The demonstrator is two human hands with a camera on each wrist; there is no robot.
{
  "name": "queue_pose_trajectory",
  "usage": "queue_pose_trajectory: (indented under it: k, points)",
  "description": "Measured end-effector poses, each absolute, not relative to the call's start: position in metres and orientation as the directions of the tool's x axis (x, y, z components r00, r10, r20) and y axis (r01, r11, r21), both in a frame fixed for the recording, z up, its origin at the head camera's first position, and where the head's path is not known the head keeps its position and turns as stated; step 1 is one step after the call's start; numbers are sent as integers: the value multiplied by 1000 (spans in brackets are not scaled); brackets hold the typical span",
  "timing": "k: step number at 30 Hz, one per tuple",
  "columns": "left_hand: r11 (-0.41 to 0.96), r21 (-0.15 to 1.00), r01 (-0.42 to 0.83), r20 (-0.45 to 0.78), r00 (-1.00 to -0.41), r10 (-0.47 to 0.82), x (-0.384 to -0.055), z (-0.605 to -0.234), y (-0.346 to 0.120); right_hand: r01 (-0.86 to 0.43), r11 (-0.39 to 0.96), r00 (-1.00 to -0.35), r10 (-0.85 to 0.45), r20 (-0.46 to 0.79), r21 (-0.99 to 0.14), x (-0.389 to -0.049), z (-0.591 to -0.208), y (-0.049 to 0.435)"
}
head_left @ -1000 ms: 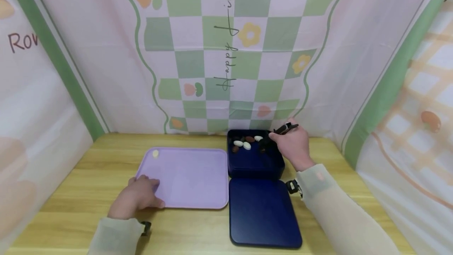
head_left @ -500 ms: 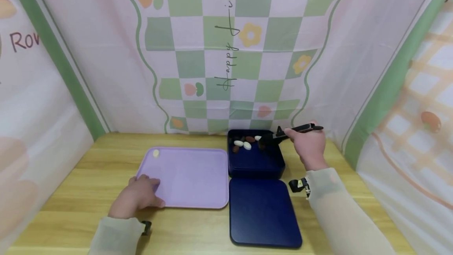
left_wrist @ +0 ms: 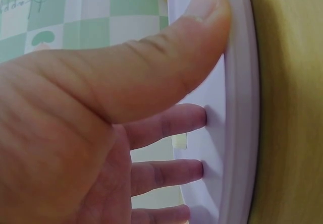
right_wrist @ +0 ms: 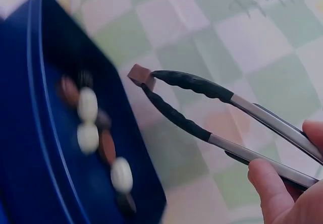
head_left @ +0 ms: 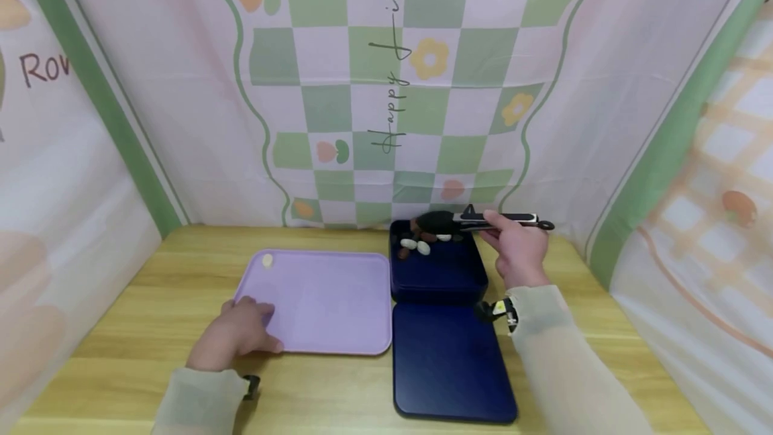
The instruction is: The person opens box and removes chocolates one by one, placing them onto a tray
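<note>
Tongs (head_left: 451, 222) crosswise, tips (right_wrist: 160, 75) leftward

Your left hand (left_wrist: 96, 103) held its straight fingers (left_wrist: 169, 172) to the pale lilac tray (left_wrist: 239, 133), your thumb (left_wrist: 146, 67) reaching over its edge. A pale yellow piece (left_wrist: 179, 142) showed between two fingers, wooden tabletop (left_wrist: 292, 113) lay beyond their tips, and green-and-white checked cloth (left_wrist: 91, 12) spread past your thumb.

Tray (head_left: 329, 307) on worktop (head_left: 320, 395), small piece (head_left: 268, 260) in its far-left corner, box (head_left: 439, 293) right of it, sweets (head_left: 424, 248) inside, lid (head_left: 453, 362) in front of box.
</note>
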State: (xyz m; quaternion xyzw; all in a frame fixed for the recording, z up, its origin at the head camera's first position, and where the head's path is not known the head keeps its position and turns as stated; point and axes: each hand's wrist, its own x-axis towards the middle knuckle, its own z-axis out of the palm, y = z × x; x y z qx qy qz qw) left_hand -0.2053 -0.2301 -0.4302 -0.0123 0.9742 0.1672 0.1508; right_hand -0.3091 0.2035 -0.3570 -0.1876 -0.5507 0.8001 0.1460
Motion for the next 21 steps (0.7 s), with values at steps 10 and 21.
queue_pose_trajectory:
  k: [10, 21]
  points:
    - [936, 341, -89, -296, -955, 17, -206, -429, -228, -84, -406, -921, 380, -85, -910, -313, -368, 125]
    - [940, 327, -100, -311, -950, 7, -205, -429, -230, -86, -315, -952, 305, -15, -945, -305, -400, 28]
